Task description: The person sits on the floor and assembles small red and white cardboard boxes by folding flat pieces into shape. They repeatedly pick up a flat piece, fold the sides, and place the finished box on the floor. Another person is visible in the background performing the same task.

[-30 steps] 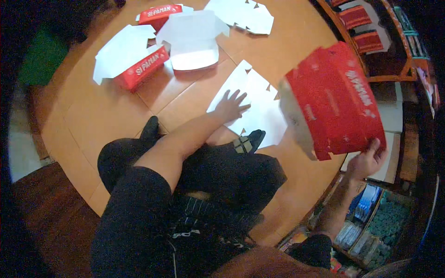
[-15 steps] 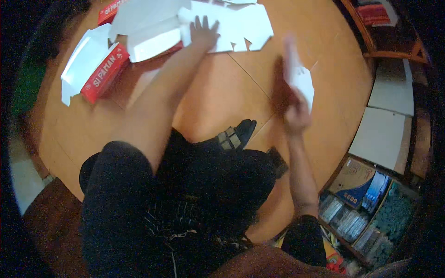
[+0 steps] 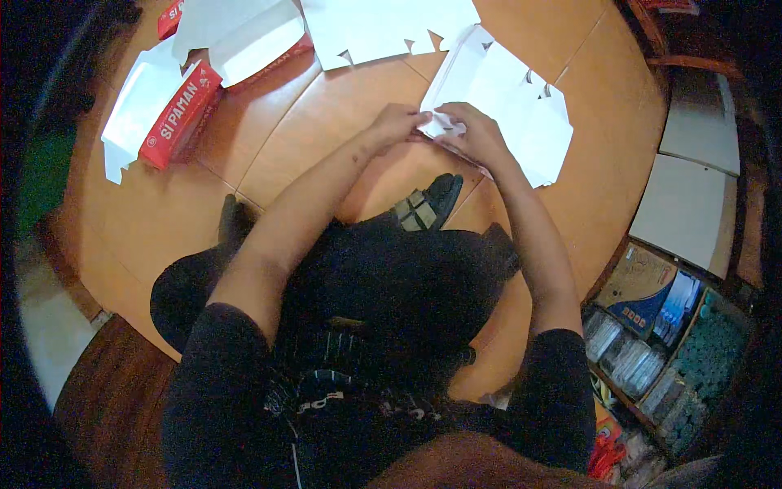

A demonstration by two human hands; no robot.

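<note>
"Left grip (image 3: pixel 399 124)?"

"Pinching the near-left corner of the white sheet (image 3: pixel 521 106), at a small folded flap (image 3: pixel 444 125)."

"Right grip (image 3: pixel 479 137)?"

"Just right of it, pinching the same flap. Fingers bent over, tips partly hidden."

"Sheet position?"

"Corner between both grips, rest spreads beyond and right of the right grip, over the orange floor (image 3: pixel 326 114). Can't tell how much of it touches down."

"Other stuff?"

"Second sheet (image 3: pixel 375 33), flat, white side up, just beyond the grips. Part-folded open box (image 3: pixel 261 45) left of that. Red-sided box (image 3: pixel 183 114) well left of the left grip."

"Right side?"

"Pale panel (image 3: pixel 684 216) well right of the right grip; plastic packs (image 3: pixel 631 367) nearer the body. Dark foot (image 3: pixel 428 204) just below the grips, between the forearms."
</note>
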